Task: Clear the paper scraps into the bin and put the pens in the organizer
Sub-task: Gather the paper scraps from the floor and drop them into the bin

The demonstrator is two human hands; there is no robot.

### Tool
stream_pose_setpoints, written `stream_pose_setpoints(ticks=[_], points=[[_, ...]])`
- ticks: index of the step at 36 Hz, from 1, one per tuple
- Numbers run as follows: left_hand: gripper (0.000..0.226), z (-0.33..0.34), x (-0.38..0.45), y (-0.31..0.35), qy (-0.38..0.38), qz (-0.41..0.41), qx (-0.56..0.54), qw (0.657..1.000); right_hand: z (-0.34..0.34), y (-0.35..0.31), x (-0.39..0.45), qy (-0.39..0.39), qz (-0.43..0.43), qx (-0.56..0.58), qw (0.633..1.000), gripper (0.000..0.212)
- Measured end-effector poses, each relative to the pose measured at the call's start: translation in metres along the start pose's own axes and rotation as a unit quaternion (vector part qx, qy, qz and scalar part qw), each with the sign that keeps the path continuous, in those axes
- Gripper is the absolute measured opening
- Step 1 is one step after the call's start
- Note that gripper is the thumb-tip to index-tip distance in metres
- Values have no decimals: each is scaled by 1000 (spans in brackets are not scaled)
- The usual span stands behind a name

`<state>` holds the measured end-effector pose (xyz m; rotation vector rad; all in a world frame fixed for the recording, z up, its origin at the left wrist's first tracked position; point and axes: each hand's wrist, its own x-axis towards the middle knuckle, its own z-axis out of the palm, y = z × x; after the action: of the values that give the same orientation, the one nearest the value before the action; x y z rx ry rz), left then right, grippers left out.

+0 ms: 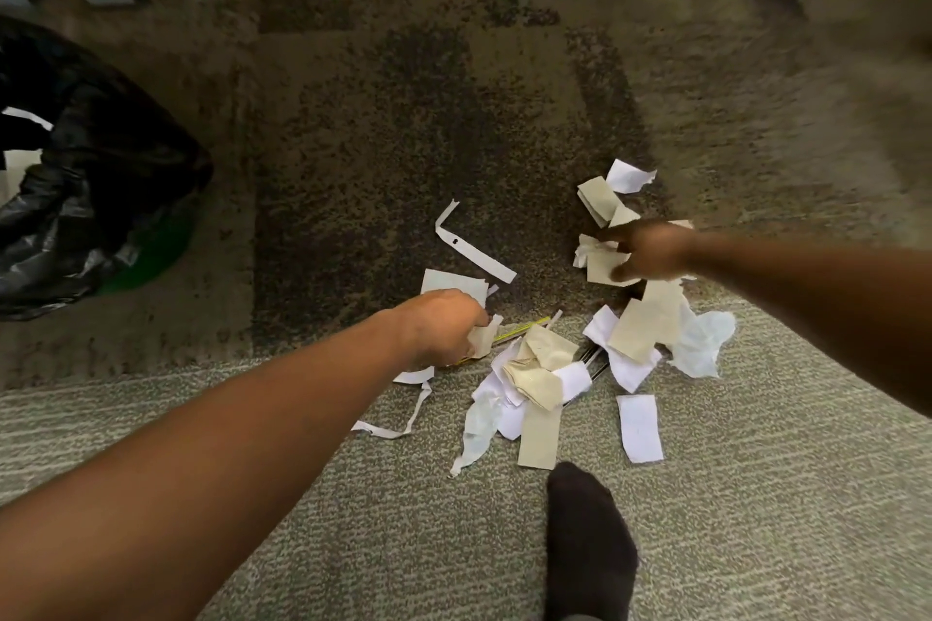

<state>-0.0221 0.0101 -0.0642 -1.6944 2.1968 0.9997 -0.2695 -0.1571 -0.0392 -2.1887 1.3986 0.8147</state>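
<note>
Head view looks straight down at carpet: the left hand (444,325) has its fingers curled round a beige scrap (481,340) at the 9 o'clock edge of the paper scraps (542,371), while the right hand (650,251) pinches another beige piece (602,267) up at 1 o'clock of the pile. Over at 9 o'clock sits the bin (166,250), green with a black bag (96,177), and a couple of white bits show inside. Half buried, a yellow pen (522,329) and some dark pens (590,361) lie with long axes running roughly 2 to 8 o'clock; can't tell which end is the tip.
</note>
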Motion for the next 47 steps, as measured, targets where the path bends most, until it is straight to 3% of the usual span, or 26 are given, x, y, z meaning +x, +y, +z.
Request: stream_pose_setpoints(ticks=[3,9,16,19,22,27,32,36,39,42,44,47], points=[[4,-8,1,-1,24,6,-32,999,12,-5,2,32,2,-16,999,67],[20,-25,7,-13,92,-20,-114,989,18,-5,4,68,-35,-78,994,31],[29,-11,3,-25,59,-79,-47,994,14,-5,3,187,-108,-144,966,28],[29,-7,1,-20,80,-92,-29,992,10,-10,2,182,-131,-169,960,30],[10,-10,1,-16,84,-101,-27,991,8,-15,4,136,-114,-167,970,28],[24,-17,4,-18,110,-71,-53,990,13,-21,6,159,-98,-100,977,22],[65,-34,23,-16,121,-61,-159,978,15,-26,6,146,-89,-75,982,13],[84,-45,40,-14,123,-67,-142,980,16,-20,10,103,-80,-28,991,40],[64,-45,49,-13,93,-108,-91,986,5,-9,12,112,-49,62,991,63],[39,-41,52,-15,76,-144,-42,986,-7,5,17,173,5,132,976,60],[37,-40,52,-16,88,-151,-21,984,-13,13,21,207,47,145,966,54],[44,-36,51,-18,109,-155,-2,982,-14,16,24,195,91,159,964,49]])
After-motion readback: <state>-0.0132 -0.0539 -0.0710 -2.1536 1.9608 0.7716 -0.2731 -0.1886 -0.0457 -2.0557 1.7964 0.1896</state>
